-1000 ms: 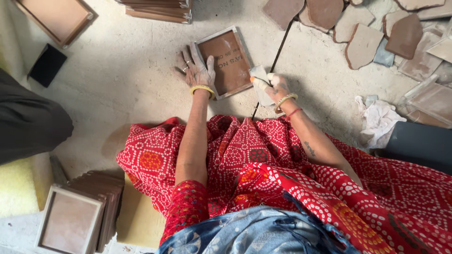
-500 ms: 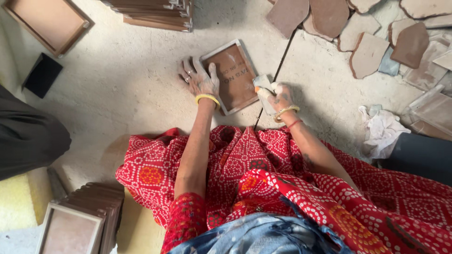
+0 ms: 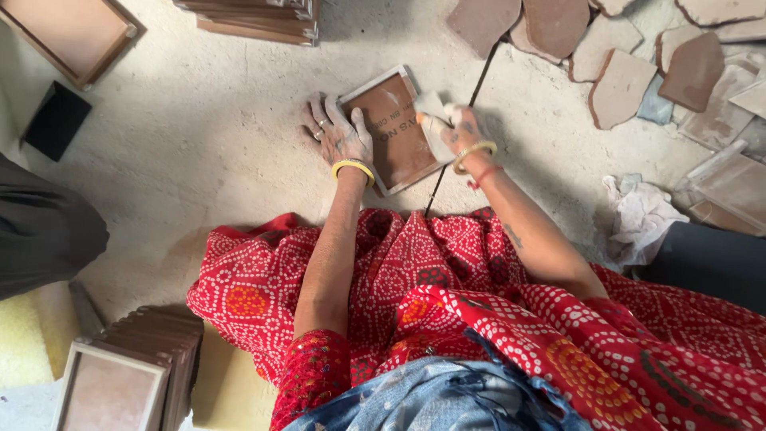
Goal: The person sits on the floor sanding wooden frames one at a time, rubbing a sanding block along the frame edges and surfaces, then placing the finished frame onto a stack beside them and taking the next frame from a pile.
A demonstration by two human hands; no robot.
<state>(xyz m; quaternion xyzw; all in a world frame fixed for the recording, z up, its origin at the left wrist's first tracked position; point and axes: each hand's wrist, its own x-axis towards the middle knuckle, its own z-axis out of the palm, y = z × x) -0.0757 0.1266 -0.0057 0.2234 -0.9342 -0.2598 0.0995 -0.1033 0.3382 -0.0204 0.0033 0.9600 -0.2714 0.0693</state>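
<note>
So the person sits on the pale dusty floor (image 3: 199,144) with a red patterned cloth (image 3: 447,287) spread over the lap, and both hands are on a metal-framed mould (image 3: 395,128) filled with brown clay, just above the middle of the frame. The left hand (image 3: 339,132) lies flat on the floor with fingers spread, pressed against the mould's left edge, so that grip is apart and clamped on nothing. The right hand (image 3: 459,128) has its grip closed on a pale rag (image 3: 435,120) that sits on the mould's right edge. A thin dark rod (image 3: 459,136) runs along the floor just right of the mould. Broken clay slabs (image 3: 614,56) lie at the upper right, a stack of frames (image 3: 255,17) at the top centre, another stack of frames (image 3: 132,371) at the lower left, and a crumpled white cloth (image 3: 638,219) at the right.
</note>
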